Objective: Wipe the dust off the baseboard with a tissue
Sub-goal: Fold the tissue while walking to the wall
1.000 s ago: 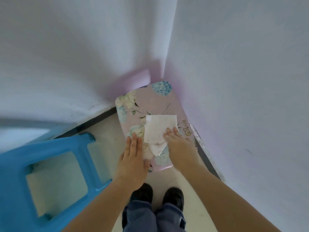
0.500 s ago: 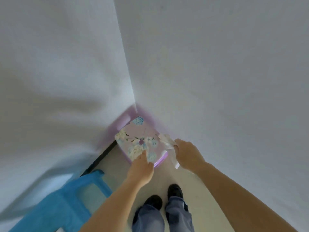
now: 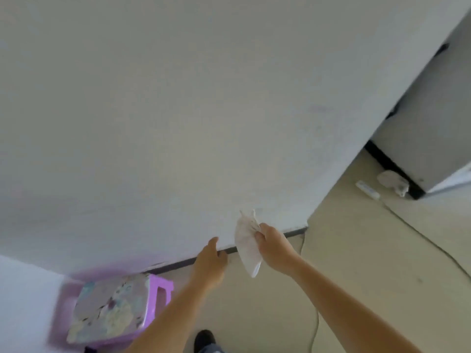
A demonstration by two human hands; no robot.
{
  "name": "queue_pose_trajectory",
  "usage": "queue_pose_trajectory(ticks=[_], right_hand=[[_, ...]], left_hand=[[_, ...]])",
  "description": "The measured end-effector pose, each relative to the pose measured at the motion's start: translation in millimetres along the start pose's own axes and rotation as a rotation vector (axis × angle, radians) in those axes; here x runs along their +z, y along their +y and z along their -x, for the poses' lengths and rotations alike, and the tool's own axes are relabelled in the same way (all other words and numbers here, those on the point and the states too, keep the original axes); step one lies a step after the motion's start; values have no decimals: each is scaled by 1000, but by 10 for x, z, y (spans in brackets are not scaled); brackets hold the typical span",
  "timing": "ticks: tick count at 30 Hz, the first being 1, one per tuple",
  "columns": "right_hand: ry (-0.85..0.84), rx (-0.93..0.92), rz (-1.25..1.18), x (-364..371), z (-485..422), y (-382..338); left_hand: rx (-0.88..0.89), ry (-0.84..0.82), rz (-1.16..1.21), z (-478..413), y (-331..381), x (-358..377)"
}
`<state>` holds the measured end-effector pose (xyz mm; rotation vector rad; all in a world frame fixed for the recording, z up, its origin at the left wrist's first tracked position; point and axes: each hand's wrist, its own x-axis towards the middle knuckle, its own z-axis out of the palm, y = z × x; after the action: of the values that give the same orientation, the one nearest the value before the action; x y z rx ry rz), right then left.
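Right hand: grip pinched on a crumpled white tissue, which hangs long and limp below the fingers. In view, the tissue crosses the dark baseboard at the foot of the pale wall; whether it touches cannot be told. Left hand: just beside it, low at the wall's foot, grip loose, fingers lightly curled, thumb out, holding nothing. To the left, a purple stool with a floral cushion stands in the corner and hides the strip there. A thin cable trails over the beige floor from the wall's outer corner, near the strip's right end. Well apart to the right lie a white bar-shaped object and a crumpled white wad. A dark shoe shows at the bottom edge.
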<state>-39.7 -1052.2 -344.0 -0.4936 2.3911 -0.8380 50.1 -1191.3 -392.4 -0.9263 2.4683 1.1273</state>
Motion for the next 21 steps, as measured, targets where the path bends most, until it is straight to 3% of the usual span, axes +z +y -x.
queue_pose_trajectory(ticks=[13, 16, 21], right_hand=[[734, 620, -543, -2549, 2576, 3702], [848, 706, -640, -2894, 2942, 4213], [1001, 720, -852, -3544, 3149, 4897]], left_hand=[[666, -546, -406, 1326, 3621, 3507], [719, -630, -457, 1577, 4172, 4077], [651, -757, -351, 1579, 5058, 4855]])
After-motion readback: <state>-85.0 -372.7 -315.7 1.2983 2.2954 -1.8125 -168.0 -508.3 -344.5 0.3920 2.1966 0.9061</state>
